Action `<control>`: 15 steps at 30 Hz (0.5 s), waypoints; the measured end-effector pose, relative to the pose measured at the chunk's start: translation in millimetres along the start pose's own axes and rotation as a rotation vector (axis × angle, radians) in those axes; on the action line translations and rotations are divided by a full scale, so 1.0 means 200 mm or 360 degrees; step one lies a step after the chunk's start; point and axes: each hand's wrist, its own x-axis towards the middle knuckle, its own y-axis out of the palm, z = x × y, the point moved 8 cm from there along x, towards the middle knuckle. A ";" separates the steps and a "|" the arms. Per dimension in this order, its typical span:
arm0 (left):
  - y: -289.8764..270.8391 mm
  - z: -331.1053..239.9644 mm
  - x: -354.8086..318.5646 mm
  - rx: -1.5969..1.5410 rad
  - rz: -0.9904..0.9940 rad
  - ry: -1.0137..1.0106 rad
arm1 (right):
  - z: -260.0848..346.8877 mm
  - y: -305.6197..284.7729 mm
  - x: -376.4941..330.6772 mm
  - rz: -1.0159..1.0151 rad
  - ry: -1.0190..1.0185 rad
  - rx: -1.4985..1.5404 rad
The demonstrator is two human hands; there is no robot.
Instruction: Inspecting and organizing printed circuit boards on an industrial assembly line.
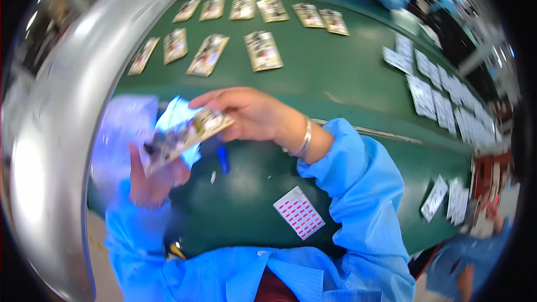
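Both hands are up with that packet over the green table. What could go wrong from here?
1. The flat printed foil packet is pinched only at its ends by the left hand and right hand, above the green table; it might slip.
2. The right blue sleeve hangs near the white sheet of red stickers and could drag it.

Motion blur smears the left hand (154,182) and the flat printed foil packet (184,137) it grips, leaving the packet's artwork unreadable. A blue-sleeved co-worker (475,257) at lower right is cut off by the fisheye rim.
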 end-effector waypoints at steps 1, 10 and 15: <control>0.02 0.01 0.01 0.0236 0.0162 -0.0026 | 0.07 0.04 -0.06 -0.0021 -0.0091 -0.0115; -0.03 0.03 0.01 0.0310 0.0291 -0.0155 | 0.76 -0.46 -0.85 -0.1610 -0.1422 -0.0917; 0.14 0.12 0.00 0.0431 0.0642 -0.0358 | 0.77 -0.62 -1.06 -0.2027 -0.1422 -0.1028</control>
